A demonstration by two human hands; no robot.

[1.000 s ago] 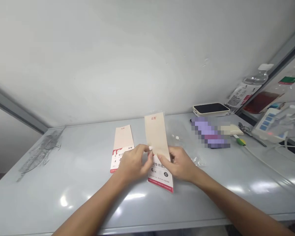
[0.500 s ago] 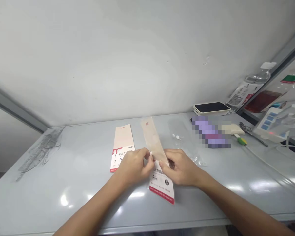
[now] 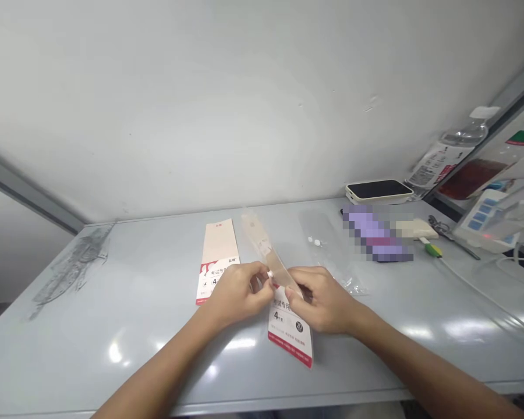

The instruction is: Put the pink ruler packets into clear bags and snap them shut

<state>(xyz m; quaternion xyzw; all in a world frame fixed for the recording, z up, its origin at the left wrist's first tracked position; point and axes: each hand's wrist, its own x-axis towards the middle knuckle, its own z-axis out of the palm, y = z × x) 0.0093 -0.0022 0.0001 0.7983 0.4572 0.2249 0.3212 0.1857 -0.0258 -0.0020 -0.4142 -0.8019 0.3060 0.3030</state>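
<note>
Over the near part of the grey table (image 3: 144, 326), the packet (image 3: 290, 329) is gripped at its right edge by the right hand (image 3: 325, 299), thumb on top; that hold should be firm yet light, lest it crease. The left hand (image 3: 240, 294) pinches a small white piece (image 3: 269, 274) at the packet's left edge, best worked with fingertips alone. The packet's near end shows a red band and dark print on white; beyond, it slants away, beige and glossy.
</note>
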